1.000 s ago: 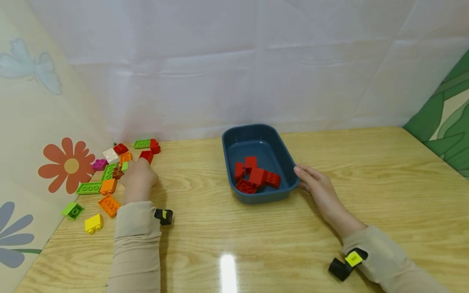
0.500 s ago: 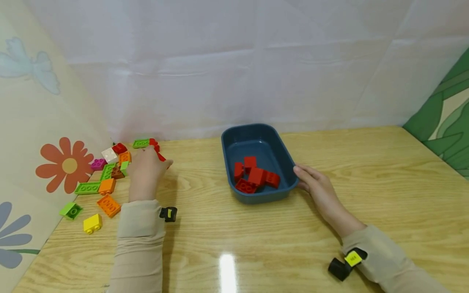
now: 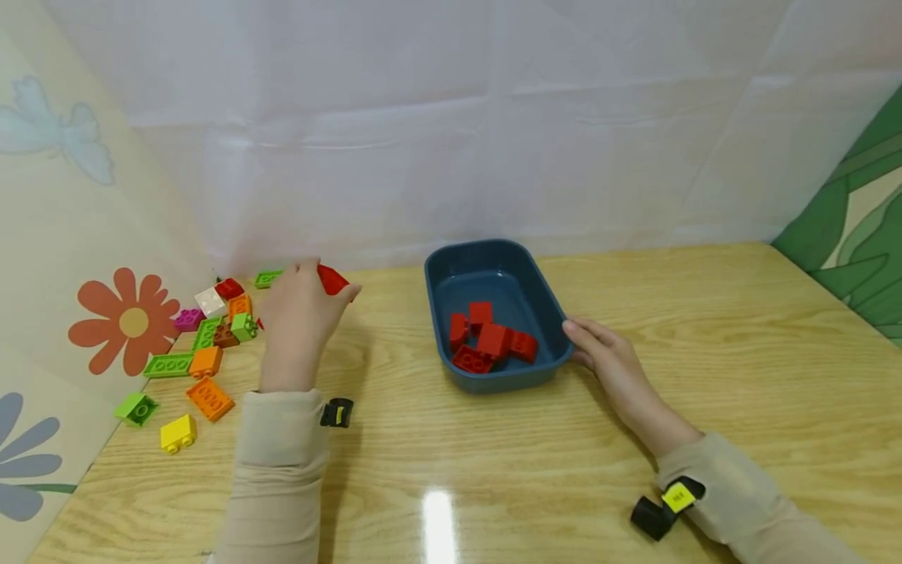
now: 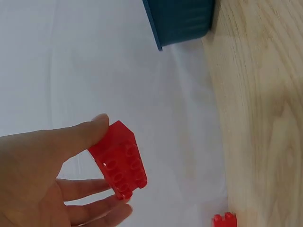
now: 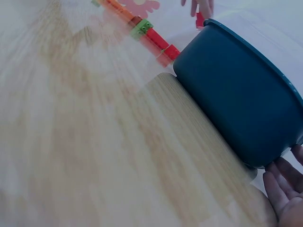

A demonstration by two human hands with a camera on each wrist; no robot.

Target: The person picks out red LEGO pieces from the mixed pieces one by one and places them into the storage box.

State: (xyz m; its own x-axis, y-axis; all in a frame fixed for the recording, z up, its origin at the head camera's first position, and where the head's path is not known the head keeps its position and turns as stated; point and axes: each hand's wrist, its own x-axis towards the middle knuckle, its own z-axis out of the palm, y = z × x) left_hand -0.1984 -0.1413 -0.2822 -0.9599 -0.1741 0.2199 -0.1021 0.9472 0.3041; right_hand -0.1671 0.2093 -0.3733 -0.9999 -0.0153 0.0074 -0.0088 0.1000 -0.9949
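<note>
My left hand (image 3: 299, 317) holds a red toy building brick (image 4: 120, 161) up off the table, thumb on one side and fingers on the other. In the left wrist view its studs show and one end is sloped. At the middle of the table stands a blue plastic bin (image 3: 507, 382), with several red bricks (image 3: 493, 341) in its front half. My right hand (image 3: 613, 364) grips the bin's right front corner, thumb at the rim and fingers against the outside, as the right wrist view also shows.
Loose bricks lie at the left: a yellow brick (image 3: 178, 433), orange bricks (image 3: 209, 398), green bricks (image 3: 169, 364), a white brick (image 3: 211, 301), a magenta brick (image 3: 189, 319) and a red brick (image 3: 229, 288). A white cloth (image 3: 451, 141) hangs behind the table (image 3: 705, 352).
My left hand has risen from the brick pile and moved to the right, with a red brick now in its fingers. The right hand and the bin stay put.
</note>
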